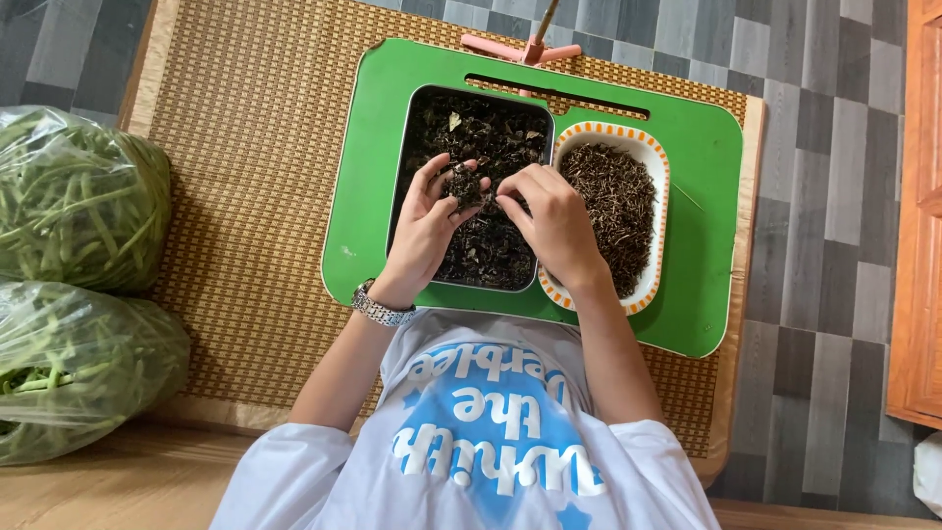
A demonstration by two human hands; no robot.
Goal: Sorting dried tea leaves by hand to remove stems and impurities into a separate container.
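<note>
A dark metal tray point(410, 147) full of dried dark leaves sits on a green lap table point(365, 226). Both my hands are over the tray's middle. My left hand point(428, 228), with a metal wristwatch on the wrist, holds a small clump of dried leaves point(465, 185) in its fingertips. My right hand point(551, 224) pinches at the same clump from the right. Right of the metal tray is a white oblong dish point(658, 167) with an orange-patterned rim, filled with thin dried brown stems.
The green table rests on a woven straw mat point(245, 196) over a grey tiled floor. Two clear plastic bags of green beans point(74, 196) lie at the left. A pink stand point(530, 47) stands behind the table. A wooden door frame point(917, 216) is at the right.
</note>
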